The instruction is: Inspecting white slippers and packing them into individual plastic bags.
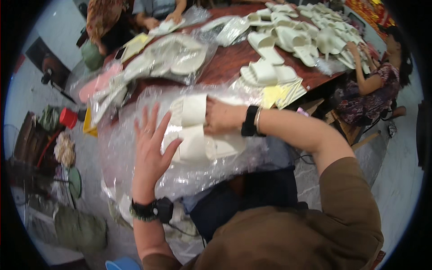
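On the person's lap, a pair of cream foam slide sandals (194, 130) lies on clear crinkled plastic wrap (135, 148). The right hand (222, 118) presses them, apparently gripping, fingers partly hidden. The left hand (150, 146), fingers spread wide, flattens the wrap to steady it.

Right hand's fingers (211, 118) hidden behind the cream slippers (193, 130), far slipper heap (310, 31) too blurred to count, blue object (122, 263) cut off by the lower edge

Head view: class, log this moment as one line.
left hand: flat on clear plastic bag | right hand: on cream foam slide sandals | fingers: spread
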`<state>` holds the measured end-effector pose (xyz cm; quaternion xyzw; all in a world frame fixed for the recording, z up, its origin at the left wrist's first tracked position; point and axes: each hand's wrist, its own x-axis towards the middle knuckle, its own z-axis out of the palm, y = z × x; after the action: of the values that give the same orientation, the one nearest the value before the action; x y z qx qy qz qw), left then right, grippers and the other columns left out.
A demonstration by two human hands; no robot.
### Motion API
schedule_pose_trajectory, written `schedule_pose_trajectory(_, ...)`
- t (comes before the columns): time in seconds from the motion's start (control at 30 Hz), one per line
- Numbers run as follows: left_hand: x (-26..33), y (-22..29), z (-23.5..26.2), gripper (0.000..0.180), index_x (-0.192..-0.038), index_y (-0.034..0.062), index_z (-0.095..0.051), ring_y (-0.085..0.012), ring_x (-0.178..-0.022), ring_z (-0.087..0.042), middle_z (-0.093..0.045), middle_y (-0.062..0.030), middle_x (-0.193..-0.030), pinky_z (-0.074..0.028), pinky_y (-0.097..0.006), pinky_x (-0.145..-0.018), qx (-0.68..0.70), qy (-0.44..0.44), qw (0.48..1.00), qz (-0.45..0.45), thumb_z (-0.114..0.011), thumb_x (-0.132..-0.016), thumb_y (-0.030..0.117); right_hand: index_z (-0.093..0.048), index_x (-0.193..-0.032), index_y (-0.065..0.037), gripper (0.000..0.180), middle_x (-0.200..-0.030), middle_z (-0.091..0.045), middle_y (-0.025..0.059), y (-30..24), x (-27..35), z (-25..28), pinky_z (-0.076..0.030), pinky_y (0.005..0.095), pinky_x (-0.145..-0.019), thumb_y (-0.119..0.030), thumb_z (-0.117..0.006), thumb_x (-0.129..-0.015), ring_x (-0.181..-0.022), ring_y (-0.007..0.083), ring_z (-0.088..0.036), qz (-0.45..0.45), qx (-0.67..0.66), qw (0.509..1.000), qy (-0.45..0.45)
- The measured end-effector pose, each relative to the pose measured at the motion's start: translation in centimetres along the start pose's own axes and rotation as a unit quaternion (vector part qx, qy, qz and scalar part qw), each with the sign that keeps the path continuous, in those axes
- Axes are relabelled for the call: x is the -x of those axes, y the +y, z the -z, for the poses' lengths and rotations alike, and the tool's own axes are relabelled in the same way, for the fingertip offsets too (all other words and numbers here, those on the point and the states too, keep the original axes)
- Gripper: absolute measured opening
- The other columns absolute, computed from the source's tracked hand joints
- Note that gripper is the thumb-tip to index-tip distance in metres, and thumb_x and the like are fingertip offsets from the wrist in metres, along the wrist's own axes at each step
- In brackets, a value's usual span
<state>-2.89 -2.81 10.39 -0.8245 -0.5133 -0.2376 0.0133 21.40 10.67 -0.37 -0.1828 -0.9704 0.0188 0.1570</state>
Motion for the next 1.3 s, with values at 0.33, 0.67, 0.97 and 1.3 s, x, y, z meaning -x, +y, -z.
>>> schedule_pose_trajectory(0.33,2.2,-5.3,-9.9,0.056,-0.151,0.0183,-0.046,-0.0369,-0.154,-0.015,-0.028,-0.0068,-0.165,-0.011,-0.063,-0.119,-0.03,-0.067,0.997,0.034,-0.045,-0.101,0.046,-0.039,-0.147,0.002,0.077,-0.146,-0.043,0.0282,-1.3,0.6,4.9,-0.027,0.051,-0.118,-0.03,-0.071,-0.085,-0.142,0.0436,-0.033,-0.042,-0.068,0.986,-0.145)
schedule_pose_trajectory(0.67,2.1,-4.7,-9.8,0.055,-0.146,0.0177,-0.052,-0.0365,-0.15,-0.026,-0.034,-0.0074,-0.162,-0.015,-0.057,-0.121,-0.032,-0.032,0.998,0.04,-0.048,-0.1,0.048,-0.062,-0.105,-0.002,0.018,-0.104,-0.06,0.0138,-7.4,7.5,9.1,-0.05,0.0412,-0.09,-0.007,-0.066,-0.088,-0.103,0.0335,-0.059,-0.139,-0.156,0.978,-0.012)
schedule_pose_trajectory(0.97,2.2,-4.9,-10.2,0.065,-0.152,0.0066,-0.04,-0.0359,-0.15,-0.026,-0.03,-0.0131,-0.163,-0.017,-0.055,-0.121,-0.045,-0.012,0.998,0.037,-0.046,-0.101,0.047,-0.063,-0.104,-0.002,0.017,-0.1,-0.059,0.0133,-8.4,8.0,7.4,-0.05,0.0409,-0.087,-0.008,-0.065,-0.089,-0.099,0.0327,-0.059,-0.134,-0.158,0.978,-0.008)
schedule_pose_trajectory(1.3,2.4,-5.1,-10.5,0.068,-0.151,0.0021,-0.04,-0.0367,-0.149,-0.029,-0.031,-0.0137,-0.162,-0.021,-0.055,-0.119,-0.034,0.013,0.998,0.046,-0.045,-0.102,0.049,-0.063,-0.104,-0.006,0.016,-0.099,-0.059,0.0119,-8.2,5.8,5.9,-0.049,0.0415,-0.085,-0.013,-0.066,-0.091,-0.098,0.032,-0.061,-0.14,-0.213,0.967,-0.019)
